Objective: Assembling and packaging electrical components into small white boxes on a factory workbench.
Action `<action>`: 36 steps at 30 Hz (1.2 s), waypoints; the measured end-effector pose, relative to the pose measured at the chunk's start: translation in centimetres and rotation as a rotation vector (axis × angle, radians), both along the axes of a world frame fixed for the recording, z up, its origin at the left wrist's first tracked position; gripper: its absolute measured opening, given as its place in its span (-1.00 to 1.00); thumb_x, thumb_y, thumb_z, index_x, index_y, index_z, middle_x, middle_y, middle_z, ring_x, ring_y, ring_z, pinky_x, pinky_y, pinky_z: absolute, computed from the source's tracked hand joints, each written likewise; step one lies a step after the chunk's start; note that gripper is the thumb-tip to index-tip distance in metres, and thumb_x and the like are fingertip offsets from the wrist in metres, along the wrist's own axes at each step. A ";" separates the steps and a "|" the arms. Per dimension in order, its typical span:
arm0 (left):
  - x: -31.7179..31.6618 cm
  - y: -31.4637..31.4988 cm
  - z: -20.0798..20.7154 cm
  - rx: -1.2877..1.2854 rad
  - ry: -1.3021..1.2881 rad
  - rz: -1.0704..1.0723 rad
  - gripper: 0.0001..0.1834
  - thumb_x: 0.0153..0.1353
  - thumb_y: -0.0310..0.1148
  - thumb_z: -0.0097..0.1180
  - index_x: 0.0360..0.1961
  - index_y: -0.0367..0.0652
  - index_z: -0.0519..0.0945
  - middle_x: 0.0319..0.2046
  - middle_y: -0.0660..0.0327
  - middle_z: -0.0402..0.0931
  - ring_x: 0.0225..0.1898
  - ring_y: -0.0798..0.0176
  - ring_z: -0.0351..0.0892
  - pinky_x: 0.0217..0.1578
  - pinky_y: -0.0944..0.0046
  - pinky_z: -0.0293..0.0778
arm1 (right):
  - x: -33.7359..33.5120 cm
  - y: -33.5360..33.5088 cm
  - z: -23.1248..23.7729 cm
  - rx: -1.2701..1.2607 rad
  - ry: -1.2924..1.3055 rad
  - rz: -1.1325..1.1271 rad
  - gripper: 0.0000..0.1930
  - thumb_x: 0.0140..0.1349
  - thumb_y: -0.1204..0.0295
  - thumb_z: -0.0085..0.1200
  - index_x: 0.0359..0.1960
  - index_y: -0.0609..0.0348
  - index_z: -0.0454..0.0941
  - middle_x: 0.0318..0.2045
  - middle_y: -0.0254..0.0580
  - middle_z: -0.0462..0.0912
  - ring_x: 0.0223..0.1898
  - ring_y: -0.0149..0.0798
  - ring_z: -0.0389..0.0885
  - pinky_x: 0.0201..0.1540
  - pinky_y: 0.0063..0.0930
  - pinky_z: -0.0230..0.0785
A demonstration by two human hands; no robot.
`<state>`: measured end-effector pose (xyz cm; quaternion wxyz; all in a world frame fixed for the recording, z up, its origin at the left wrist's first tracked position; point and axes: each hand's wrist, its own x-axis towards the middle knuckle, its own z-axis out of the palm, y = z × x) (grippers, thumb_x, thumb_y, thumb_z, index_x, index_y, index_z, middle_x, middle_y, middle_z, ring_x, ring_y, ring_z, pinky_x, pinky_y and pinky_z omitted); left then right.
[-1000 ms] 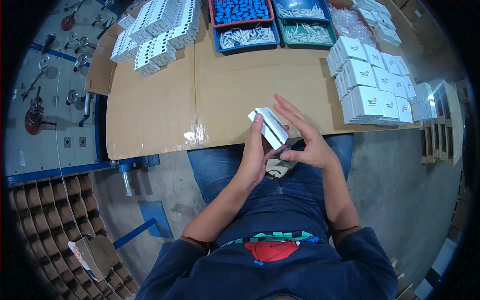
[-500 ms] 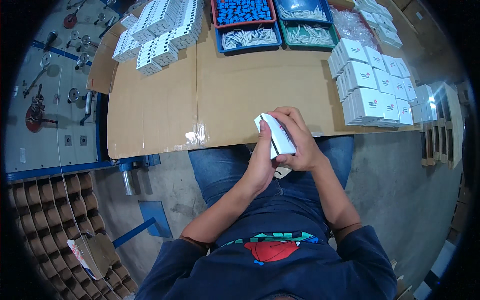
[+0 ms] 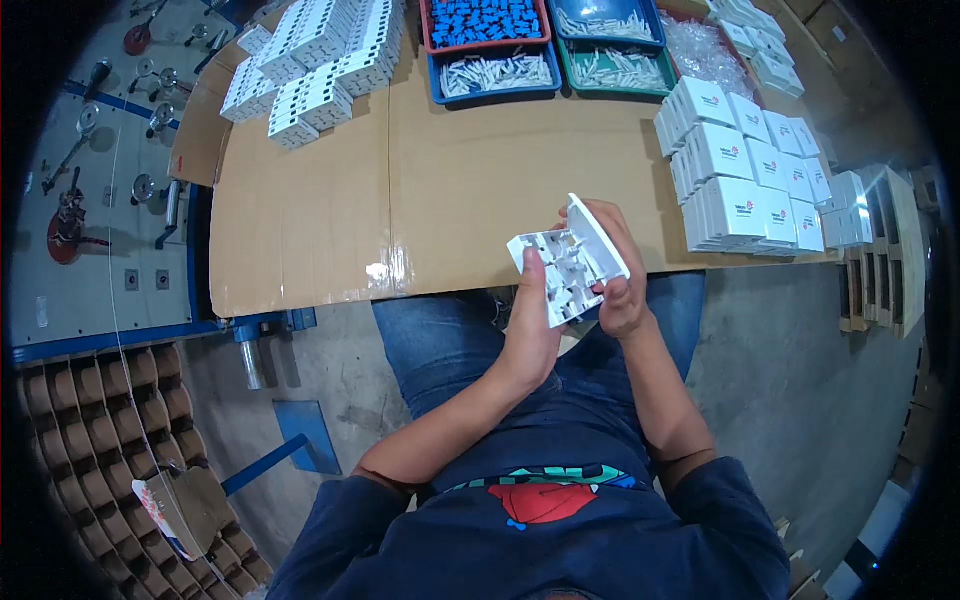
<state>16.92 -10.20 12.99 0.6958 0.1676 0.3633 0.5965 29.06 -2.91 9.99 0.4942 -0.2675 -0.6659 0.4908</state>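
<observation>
Over the table's near edge I hold a small white plastic box that stands unfolded. Its base, with moulded compartments inside, is gripped by my left hand, thumb on the left rim. My right hand is closed on the cover, which tilts up along the base's right side. Whether cover and base are joined by a hinge, I cannot tell. Most of my fingers are hidden behind the two parts.
Stacked white box bases stand at the back left of the cardboard-covered table. Trays hold blue parts and white pins. Finished-looking white boxes are stacked right, near clear plastic bags. A blue metal bench adjoins on the left.
The white box was closed between both hands; now it is opened, its cover swung up to the right and the inside of the base showing.
</observation>
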 end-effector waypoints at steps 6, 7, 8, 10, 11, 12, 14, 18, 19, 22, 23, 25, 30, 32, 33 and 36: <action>-0.9 0.6 -1.1 -0.032 -0.193 -0.004 -0.29 0.58 0.20 -0.30 0.47 -0.14 0.24 0.29 0.08 0.47 0.29 0.12 0.52 0.35 0.05 0.38 | -0.5 0.2 -0.4 -0.238 0.214 0.011 0.09 0.32 -0.46 -0.10 0.42 0.45 0.21 0.17 0.13 0.47 0.15 -0.11 0.56 0.23 -0.27 0.44; -1.0 0.7 -1.5 -0.031 -0.193 -0.003 -0.29 0.58 0.20 -0.30 0.47 -0.14 0.24 0.29 0.08 0.47 0.29 0.12 0.52 0.35 0.05 0.38 | -0.6 0.1 -0.2 -0.333 0.275 -0.017 0.09 0.31 -0.46 -0.07 0.44 0.42 0.18 0.17 0.14 0.49 0.17 -0.11 0.56 0.24 -0.26 0.45; -1.1 0.8 -1.8 -0.043 -0.165 -0.020 -0.26 0.57 0.24 -0.31 0.46 -0.14 0.28 0.25 0.06 0.51 0.27 0.09 0.54 0.33 0.02 0.41 | -0.4 0.4 -0.6 -0.333 0.298 -0.010 0.00 0.36 -0.39 -0.07 0.42 0.36 0.19 0.17 0.17 0.54 0.19 -0.08 0.59 0.28 -0.20 0.46; -1.5 0.9 -2.4 -0.053 -0.137 -0.040 -0.23 0.55 0.27 -0.32 0.44 -0.15 0.31 0.22 0.05 0.54 0.24 0.07 0.56 0.30 0.00 0.44 | -0.2 0.8 -0.8 -0.403 0.355 -0.038 -0.06 0.40 -0.36 -0.11 0.40 0.34 0.21 0.16 0.18 0.55 0.17 -0.04 0.61 0.27 -0.17 0.47; -1.9 0.9 -2.7 -0.032 -0.135 -0.040 -0.26 0.56 0.24 -0.31 0.46 -0.14 0.30 0.21 0.04 0.55 0.23 0.07 0.58 0.28 0.01 0.46 | 0.0 1.2 -1.0 -0.473 0.413 -0.067 -0.12 0.45 -0.32 -0.15 0.38 0.31 0.24 0.15 0.20 0.56 0.15 0.00 0.64 0.27 -0.14 0.47; -2.2 1.0 -3.0 -0.011 -0.133 -0.041 -0.28 0.58 0.20 -0.31 0.47 -0.12 0.28 0.20 0.04 0.56 0.21 0.08 0.59 0.26 0.03 0.48 | 0.6 1.8 -2.3 -0.520 0.545 -0.013 -0.40 0.53 -0.01 -0.01 0.31 0.27 0.31 0.14 0.18 0.59 0.12 0.03 0.68 0.17 -0.16 0.58; -3.1 1.1 -5.1 -0.031 0.005 0.033 -0.32 0.59 0.16 -0.29 0.49 -0.10 0.26 0.20 0.04 0.56 0.21 0.10 0.59 0.26 0.04 0.49 | 1.0 2.3 -1.7 -0.622 0.412 -0.032 -0.50 0.49 0.19 0.03 0.29 0.28 0.33 0.13 0.15 0.60 0.11 0.02 0.69 0.10 -0.20 0.62; -5.1 1.9 -9.7 0.019 0.244 0.156 -0.39 0.54 -0.18 0.05 0.50 -0.08 0.19 0.18 0.10 0.52 0.17 0.21 0.58 0.20 0.15 0.53 | 3.0 3.9 -4.6 -0.782 0.077 -0.075 -0.53 0.27 0.64 0.06 0.24 0.21 0.39 0.02 -0.08 0.65 -0.06 -0.20 0.73 -0.08 -0.37 0.69; -5.5 2.2 -10.7 0.057 0.383 0.189 -0.32 0.47 -0.28 0.22 0.48 -0.09 0.17 0.16 0.12 0.50 0.12 0.22 0.60 0.17 0.17 0.55 | 4.0 4.5 -6.0 -0.785 -0.127 -0.069 -0.51 0.26 0.64 0.07 0.25 0.19 0.40 -0.03 -0.13 0.66 -0.10 -0.27 0.72 -0.12 -0.42 0.67; -7.4 2.8 -11.0 0.108 0.477 0.156 -0.06 0.17 -0.49 0.49 0.45 -0.11 0.12 0.16 0.09 0.48 0.15 0.17 0.58 0.14 0.14 0.59 | 4.5 5.4 -5.6 -0.616 -0.353 -0.059 -0.63 0.23 0.61 0.13 0.10 0.21 0.50 -0.18 -0.14 0.69 -0.15 -0.35 0.69 -0.22 -0.52 0.56; -8.1 3.1 -11.6 0.145 0.550 0.127 0.02 0.09 -0.52 0.54 0.45 -0.11 0.09 0.16 0.07 0.48 0.16 0.16 0.58 0.13 0.13 0.61 | 4.3 5.5 -5.1 -0.560 -0.429 -0.102 -0.66 0.23 0.60 0.14 0.06 0.23 0.52 -0.20 -0.10 0.70 -0.15 -0.33 0.70 -0.25 -0.51 0.53; -9.0 3.8 -13.2 0.177 0.587 0.118 0.13 -0.04 -0.55 0.62 0.44 -0.15 0.07 0.18 0.03 0.47 0.16 0.12 0.58 0.15 0.09 0.60 | 4.6 6.5 -5.6 -0.496 -0.462 -0.108 -0.67 0.22 0.60 0.15 0.05 0.24 0.54 -0.21 -0.05 0.72 -0.17 -0.28 0.70 -0.21 -0.44 0.54; -10.0 4.8 -13.0 0.200 1.000 0.074 0.23 -0.16 -0.32 0.71 0.45 -0.27 0.10 0.29 -0.07 0.40 0.31 0.04 0.46 0.28 -0.02 0.45 | 4.8 9.1 -6.1 -0.275 -0.639 -0.063 -0.58 0.21 0.57 0.16 0.15 0.23 0.54 -0.20 0.03 0.75 -0.21 -0.10 0.73 -0.09 -0.25 0.55; -10.8 5.1 -13.2 0.245 1.402 0.080 0.21 -0.18 -0.23 0.71 0.44 -0.26 0.17 0.30 -0.07 0.39 0.34 -0.02 0.41 0.32 -0.03 0.35 | 4.4 9.9 -6.8 -0.387 -0.630 -0.013 -0.51 0.21 0.51 0.21 0.22 0.18 0.55 -0.03 0.03 0.71 0.02 0.02 0.69 0.12 -0.19 0.50; -11.0 5.3 -13.4 0.283 1.801 0.082 0.20 -0.20 -0.14 0.70 0.43 -0.26 0.23 0.31 -0.08 0.39 0.38 -0.08 0.36 0.36 -0.03 0.26 | 4.2 9.9 -7.2 -0.385 -0.629 -0.014 -0.51 0.21 0.51 0.21 0.22 0.18 0.55 -0.03 0.03 0.71 0.02 0.02 0.69 0.12 -0.19 0.50; -11.0 5.6 -13.7 0.303 1.745 0.143 0.23 -0.20 0.04 0.65 0.44 -0.28 0.27 0.36 -0.07 0.35 0.46 -0.13 0.22 0.42 -0.13 0.08 | 3.6 8.8 -8.0 0.192 -0.869 -0.357 -0.47 0.21 0.41 0.29 0.26 0.12 0.56 0.23 0.07 0.56 0.31 0.08 0.49 0.36 -0.11 0.33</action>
